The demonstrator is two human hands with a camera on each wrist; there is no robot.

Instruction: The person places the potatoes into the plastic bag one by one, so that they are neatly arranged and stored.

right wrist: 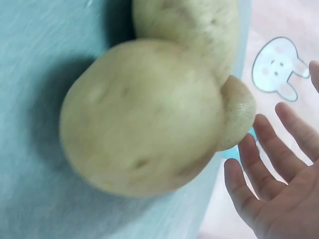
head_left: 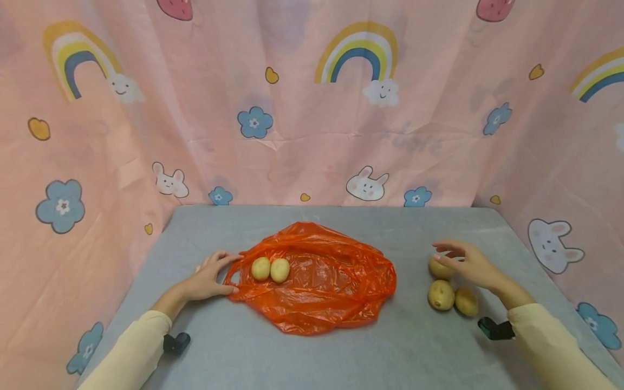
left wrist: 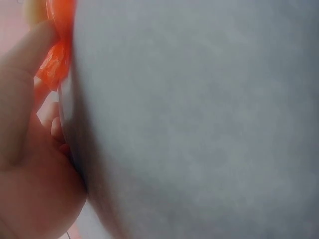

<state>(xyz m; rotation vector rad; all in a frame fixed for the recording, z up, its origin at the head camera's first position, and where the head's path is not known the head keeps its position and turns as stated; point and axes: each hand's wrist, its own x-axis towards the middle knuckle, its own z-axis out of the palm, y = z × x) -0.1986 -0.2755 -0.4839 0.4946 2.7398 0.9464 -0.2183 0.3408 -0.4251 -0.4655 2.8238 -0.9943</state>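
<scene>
An orange plastic bag lies spread out on the grey table, its mouth facing up. Two potatoes sit side by side at its left end. My left hand is at the bag's left handle, with forefinger and thumb spread apart and touching the plastic. In the left wrist view the thumb overlaps the orange film. On the right, three potatoes are grouped closely. My right hand hovers over the farthest one and partly hides it. The right wrist view shows its fingers spread beside the potatoes.
A pink curtain printed with rainbows, flowers and rabbits hangs behind the table and along both sides. The grey table carries the bag and the potatoes. A dark wrist mount sticks out by the right sleeve.
</scene>
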